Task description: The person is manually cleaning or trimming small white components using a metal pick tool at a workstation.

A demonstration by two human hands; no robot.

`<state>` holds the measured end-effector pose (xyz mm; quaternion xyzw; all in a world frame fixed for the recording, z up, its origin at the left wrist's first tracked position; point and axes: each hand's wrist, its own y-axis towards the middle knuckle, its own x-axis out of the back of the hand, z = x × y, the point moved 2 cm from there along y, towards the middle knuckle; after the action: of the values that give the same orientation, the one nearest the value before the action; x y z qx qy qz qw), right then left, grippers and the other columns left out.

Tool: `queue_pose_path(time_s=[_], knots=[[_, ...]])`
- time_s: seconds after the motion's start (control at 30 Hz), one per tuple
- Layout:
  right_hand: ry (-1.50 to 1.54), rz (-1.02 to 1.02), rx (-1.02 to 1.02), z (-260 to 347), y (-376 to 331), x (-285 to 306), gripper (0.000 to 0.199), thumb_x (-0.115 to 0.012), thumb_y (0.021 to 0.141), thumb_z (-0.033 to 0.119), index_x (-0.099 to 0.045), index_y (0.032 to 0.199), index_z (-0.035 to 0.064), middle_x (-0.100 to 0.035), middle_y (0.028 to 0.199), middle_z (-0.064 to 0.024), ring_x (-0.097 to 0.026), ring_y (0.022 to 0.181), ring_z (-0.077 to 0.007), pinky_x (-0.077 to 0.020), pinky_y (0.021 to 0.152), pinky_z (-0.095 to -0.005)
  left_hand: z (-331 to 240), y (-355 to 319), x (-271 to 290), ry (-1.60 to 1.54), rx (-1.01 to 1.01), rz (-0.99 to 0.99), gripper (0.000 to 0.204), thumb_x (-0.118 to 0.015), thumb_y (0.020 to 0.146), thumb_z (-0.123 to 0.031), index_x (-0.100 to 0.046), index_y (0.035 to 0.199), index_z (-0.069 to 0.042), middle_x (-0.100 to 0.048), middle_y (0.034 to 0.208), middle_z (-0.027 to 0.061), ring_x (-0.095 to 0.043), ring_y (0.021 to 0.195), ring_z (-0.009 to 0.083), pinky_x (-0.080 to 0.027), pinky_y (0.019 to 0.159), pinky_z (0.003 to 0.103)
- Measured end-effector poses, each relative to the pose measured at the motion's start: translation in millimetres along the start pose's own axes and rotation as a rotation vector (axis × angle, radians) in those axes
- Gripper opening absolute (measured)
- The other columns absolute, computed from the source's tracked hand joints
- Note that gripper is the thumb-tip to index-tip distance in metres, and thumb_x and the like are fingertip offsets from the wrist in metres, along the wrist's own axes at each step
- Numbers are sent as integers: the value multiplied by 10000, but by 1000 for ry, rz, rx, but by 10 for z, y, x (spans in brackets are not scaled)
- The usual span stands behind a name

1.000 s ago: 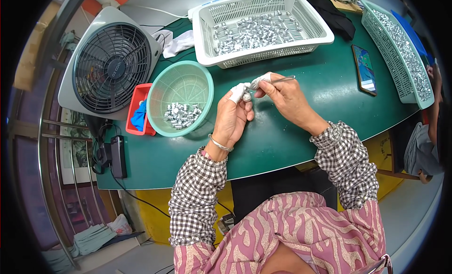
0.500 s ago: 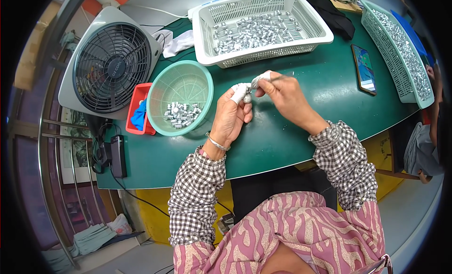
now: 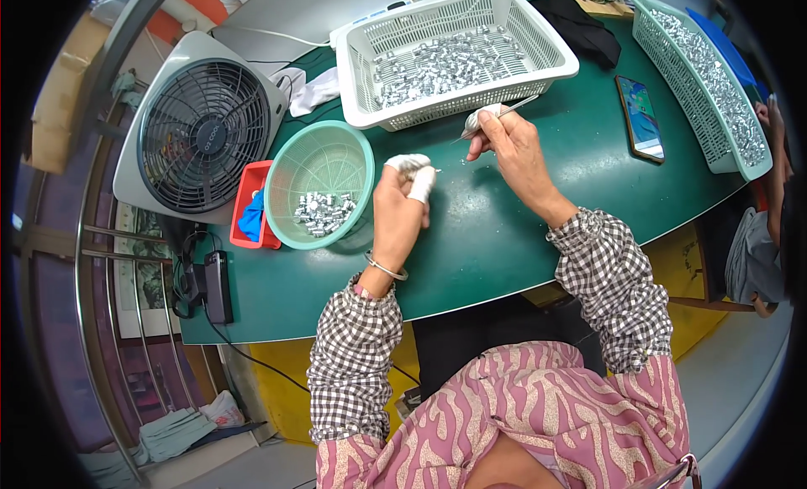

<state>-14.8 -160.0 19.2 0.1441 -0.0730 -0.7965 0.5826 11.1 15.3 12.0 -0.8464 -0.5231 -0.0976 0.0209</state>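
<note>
My left hand [image 3: 400, 210], with white wrapping on its finger and thumb, is closed in front of the light green round basket [image 3: 363, 144]. What lies in its fingers is hidden. In my right hand [image 3: 514, 153] is a slender pointed metal tool [image 3: 523, 103], its tip turned toward the left hand. White wrapping covers a finger of this hand too. The hands are apart, both above the table. Small silvery metal parts [image 3: 324, 213] lie in the round basket. Many similar parts [image 3: 445, 64] fill the white rectangular basket [image 3: 458, 117] beyond my hands.
A grey fan [image 3: 206, 136] and a red box [image 3: 244, 195] holding blue material stand at left. On the right lie a phone [image 3: 640, 119] and a green basket [image 3: 672, 77] of metal parts. Black cloth [image 3: 580, 26] lies behind. Another person's arm [image 3: 775, 144] shows at far right.
My hands were together and have separated. The right hand has moved up with the tool, now seen more fully. My left hand has turned and curled its fingers.
</note>
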Motion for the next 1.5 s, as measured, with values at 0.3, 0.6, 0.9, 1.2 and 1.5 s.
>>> queue_pose_path(time_s=[0.3, 0.6, 0.9, 1.2, 1.5], knots=[[-158, 25, 43, 109, -41, -20, 301, -432, 940, 190, -569, 802, -40, -572, 660, -56, -558, 587, -108, -467, 575, -235, -79, -85, -107, 954, -171, 48, 187, -618, 789, -198, -549, 846, -33, -603, 736, 142, -586, 667, 340, -456, 557, 413], [-152, -8, 60, 28, -53, -37, 285, -428, 940, 179, -571, 838, -46, -577, 677, -62, -557, 585, -112, -471, 571, -242, -626, 497, -50, 837, -511, -233, 100, -583, 780, -136, -534, 774, -48, -593, 777, 128, -583, 739, 311, -453, 608, 415], [-112, -14, 96, 54, -72, -41, 258, -448, 927, 136, -580, 808, -51, -580, 640, -69, -544, 552, -104, -451, 531, -235, -396, 980, 180, 897, -549, -440, 179, -595, 727, -82, -558, 888, -12, -589, 814, 154, -590, 764, 291, -466, 646, 394], [-228, 65, 113, 101, -70, -43, 274, -434, 937, 158, -567, 799, -38, -560, 635, -51, -536, 560, -101, -440, 537, -234, -477, 603, 449, -757, 98, 72, 301, -511, 883, -127, -477, 1156, -5, -595, 1015, 86, -568, 706, 126, -484, 553, 231], [-244, 45, 147, 99, -115, -94, 253, -453, 925, 139, -568, 796, -45, -552, 622, -45, -530, 541, -96, -424, 488, -231, -437, 475, 475, -854, 75, 124, 249, -504, 887, -116, -501, 1109, -3, -603, 917, 68, -573, 651, 116, -493, 499, 225]])
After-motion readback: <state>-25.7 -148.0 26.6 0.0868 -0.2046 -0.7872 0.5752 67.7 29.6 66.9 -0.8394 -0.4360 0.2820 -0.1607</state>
